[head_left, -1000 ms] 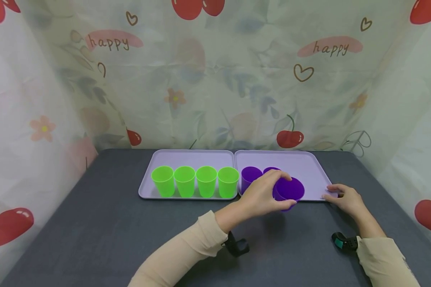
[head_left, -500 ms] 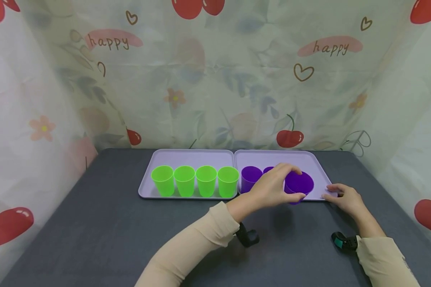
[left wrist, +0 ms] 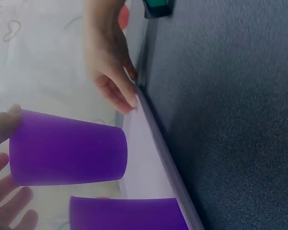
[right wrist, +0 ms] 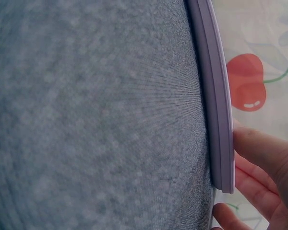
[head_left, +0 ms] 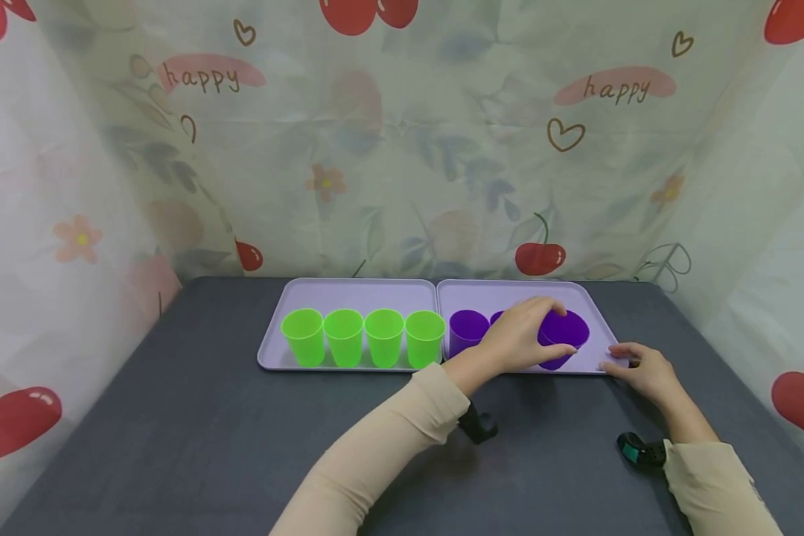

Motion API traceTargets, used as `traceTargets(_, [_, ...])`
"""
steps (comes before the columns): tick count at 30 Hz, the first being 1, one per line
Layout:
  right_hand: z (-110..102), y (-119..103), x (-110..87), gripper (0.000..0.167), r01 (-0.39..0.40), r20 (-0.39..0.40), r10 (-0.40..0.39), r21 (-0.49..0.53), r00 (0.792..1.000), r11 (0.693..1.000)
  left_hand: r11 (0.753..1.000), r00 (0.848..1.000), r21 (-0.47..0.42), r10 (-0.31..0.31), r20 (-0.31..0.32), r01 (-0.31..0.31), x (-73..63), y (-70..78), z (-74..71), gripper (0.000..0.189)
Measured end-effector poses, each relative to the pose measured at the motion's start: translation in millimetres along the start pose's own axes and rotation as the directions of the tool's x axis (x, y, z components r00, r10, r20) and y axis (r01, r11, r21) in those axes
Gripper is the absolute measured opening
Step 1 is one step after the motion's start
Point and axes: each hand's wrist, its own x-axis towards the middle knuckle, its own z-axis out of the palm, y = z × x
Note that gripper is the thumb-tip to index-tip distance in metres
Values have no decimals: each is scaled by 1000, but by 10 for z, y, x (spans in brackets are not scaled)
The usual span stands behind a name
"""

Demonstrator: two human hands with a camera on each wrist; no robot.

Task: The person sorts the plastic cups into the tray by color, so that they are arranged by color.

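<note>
In the head view my left hand [head_left: 519,336] holds a purple cup [head_left: 564,331] over the right-hand lilac tray [head_left: 596,339], thumb on the near side and fingers on the far side. The left wrist view shows this purple cup [left wrist: 67,149] apart from the tray, its base lifted above it. A second purple cup [left wrist: 127,213] stands on the tray. Two purple cups [head_left: 467,333] show at the tray's left, one mostly hidden behind my left hand. My right hand [head_left: 648,374] grips the tray's front right corner; the tray rim [right wrist: 221,105] is close in the right wrist view.
Several green cups [head_left: 385,339] stand in a row along the front of the left lilac tray [head_left: 358,292]. Both trays lie side by side on a dark grey table [head_left: 241,447]. A printed curtain [head_left: 402,186] closes off the back and sides.
My left hand has carried the purple cup rightward and away from me, from the tray's front edge to over the tray. The right hand has stayed at the corner.
</note>
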Motion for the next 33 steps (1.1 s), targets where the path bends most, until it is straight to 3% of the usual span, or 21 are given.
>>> traceTargets(9, [7,-1,-4,55,1,-7,-1,4,1000,1000,996,997,59,-71,15,70,82,-73,117,47])
traceTargets(17, [-4,-1,-5,55,0,2,0,9,1000,1000,984,995,150,-101,15,97,149,-110,224,47])
traceTargets(33, [-18,3,3,55,2,3,-2,14,1000,1000,959,976,201,-214,45,201,193,-164,310,53])
